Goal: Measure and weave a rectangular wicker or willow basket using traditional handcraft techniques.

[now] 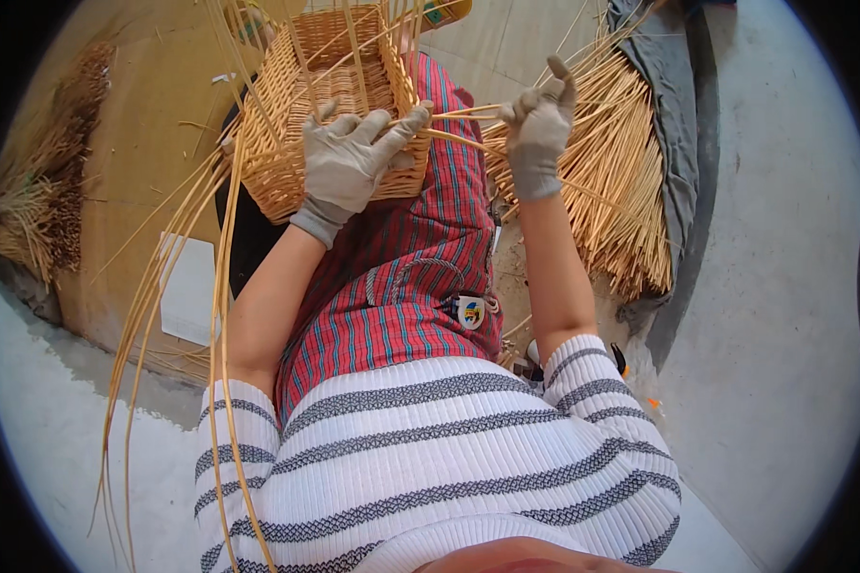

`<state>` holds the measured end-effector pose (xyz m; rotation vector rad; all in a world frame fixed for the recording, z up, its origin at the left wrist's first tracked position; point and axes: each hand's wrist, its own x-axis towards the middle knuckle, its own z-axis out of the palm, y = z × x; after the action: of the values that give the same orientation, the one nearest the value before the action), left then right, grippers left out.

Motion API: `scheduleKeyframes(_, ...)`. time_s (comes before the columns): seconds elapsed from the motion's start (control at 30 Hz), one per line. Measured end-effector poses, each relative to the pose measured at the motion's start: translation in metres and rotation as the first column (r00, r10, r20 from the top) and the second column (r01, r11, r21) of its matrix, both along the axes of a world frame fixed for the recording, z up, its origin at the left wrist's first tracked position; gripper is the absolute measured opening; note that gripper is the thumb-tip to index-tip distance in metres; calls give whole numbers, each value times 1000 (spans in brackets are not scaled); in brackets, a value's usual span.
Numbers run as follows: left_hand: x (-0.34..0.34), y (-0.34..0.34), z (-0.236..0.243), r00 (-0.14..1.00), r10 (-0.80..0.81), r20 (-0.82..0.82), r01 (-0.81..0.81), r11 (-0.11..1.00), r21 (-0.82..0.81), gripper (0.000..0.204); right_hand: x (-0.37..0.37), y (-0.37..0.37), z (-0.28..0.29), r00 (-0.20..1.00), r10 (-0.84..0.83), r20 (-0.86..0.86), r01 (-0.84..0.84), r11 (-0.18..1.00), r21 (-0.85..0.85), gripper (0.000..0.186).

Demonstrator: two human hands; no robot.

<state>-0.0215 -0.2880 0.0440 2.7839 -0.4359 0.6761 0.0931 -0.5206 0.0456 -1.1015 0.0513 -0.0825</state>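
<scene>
A rectangular wicker basket (275, 170) of pale woven strands rests tilted on my lap, with several upright stakes rising from its rim. My left hand (342, 164), in a grey-white glove, grips the near rim; its thumb reaches right along the edge, by the strands leaving the corner. My right hand (542, 124), gloved the same way, is raised to the right of the basket. Its fingers are closed around wicker strands (468, 113) that run to the basket's corner, while the index finger points up. Long loose strands (225, 258) trail from the basket's left side towards me.
A large bundle of cut wicker rods (616, 172) lies at the right on grey cloth (677, 143). Darker bundled stalks (53, 181) stand at the far left. A white flat sheet (189, 286) lies on the brown floor board. Red plaid cloth (401, 329) covers my lap.
</scene>
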Motion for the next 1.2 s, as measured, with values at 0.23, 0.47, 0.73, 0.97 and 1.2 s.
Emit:
scheduleKeyframes(0.23,-8,-10,7,977,184,-107,-166,974,157,63,-135,111,60,705,553,444,-110,703,-703,30)
scheduleKeyframes(0.47,-31,18,9,996,19,-88,-90,80,-993,27,-48,70,67,952,279,124,-20,463,-886,36)
scheduleKeyframes(0.73,88,-32,65,985,-124,118,168,590,-789,34,-41,82,1,970,243,13,12,4,-1000,45)
scheduleKeyframes(0.97,-51,-3,0,954,-30,-297,-263,385,-885,32,-25,91,-3,980,42,-195,-195,2,-981,38)
scheduleKeyframes(1.2,-132,89,-11,795,520,-312,-297,-114,-948,23,-90,124,38,752,250,611,532,317,-785,35)
